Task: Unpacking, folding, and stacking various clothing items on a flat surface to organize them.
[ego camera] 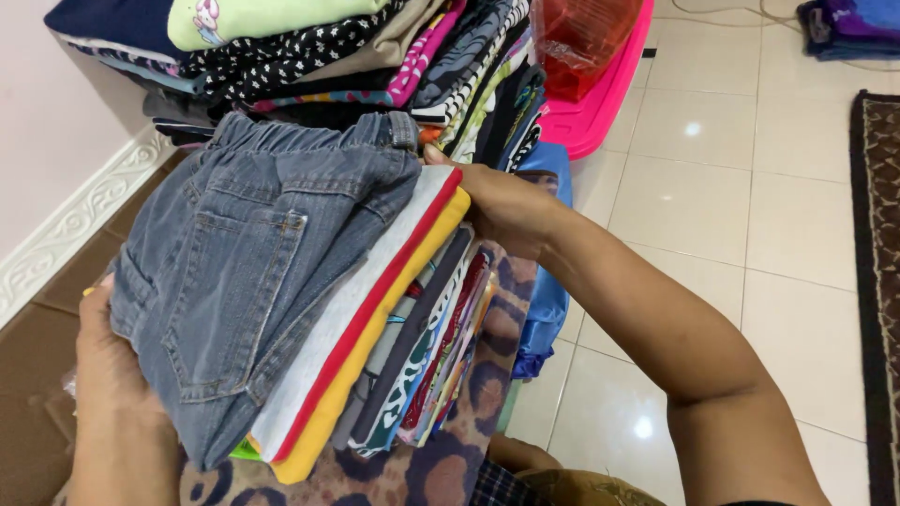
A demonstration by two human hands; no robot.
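Observation:
A stack of folded clothes fills the middle of the head view, topped by folded blue denim shorts. Below the denim lie white, red and yellow folded pieces, then several patterned ones. My left hand grips the stack at its near left side, under the denim. My right hand presses against the far right side of the stack, fingers on the red and yellow layers. The stack tilts toward me between both hands.
A second pile of folded clothes stands behind, against the pale wall. A pink plastic basket with a red bag is at the back right. Blue fabric and a leopard-print cloth lie below. Tiled floor and a dark rug are at right.

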